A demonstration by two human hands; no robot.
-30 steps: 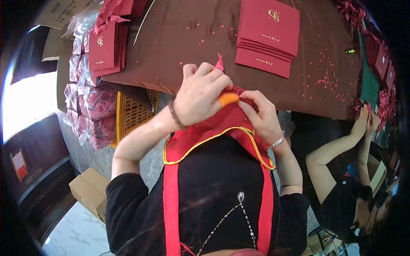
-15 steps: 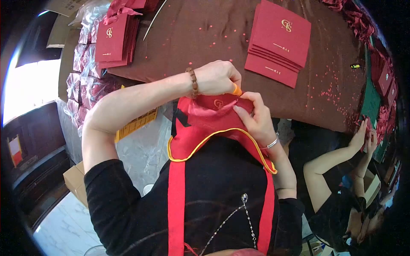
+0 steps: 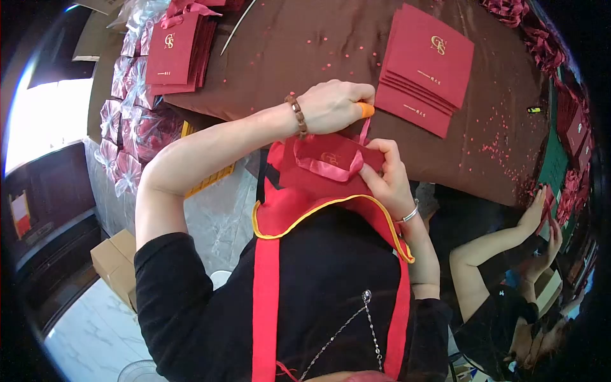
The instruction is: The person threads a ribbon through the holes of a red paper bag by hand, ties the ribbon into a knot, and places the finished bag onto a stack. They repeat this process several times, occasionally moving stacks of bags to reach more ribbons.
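Observation:
A small dark red paper bag (image 3: 309,151) with a gold monogram is in front of my chest, over the red apron (image 3: 286,210). A pink ribbon handle (image 3: 326,170) loops across its face. My left hand (image 3: 336,105), with an orange cover on one finger, is raised above the bag, closed on a stretch of ribbon running up from its top right corner. My right hand (image 3: 388,175) grips that right corner between thumb and fingers. The bag's lower part blends into the apron and is hard to make out.
A fanned stack of flat red bags (image 3: 423,70) lies on the brown-covered table (image 3: 286,63), with red specks about. Ribboned bags (image 3: 170,57) stand at left, beside plastic-wrapped bundles (image 3: 130,127). At right, a co-worker's hands (image 3: 538,216) handle something red.
My left hand has pulled up and to the right, drawing ribbon out of the bag's corner. The ribbon loop hangs lower across the bag, showing the monogram more clearly. My right hand keeps its grip.

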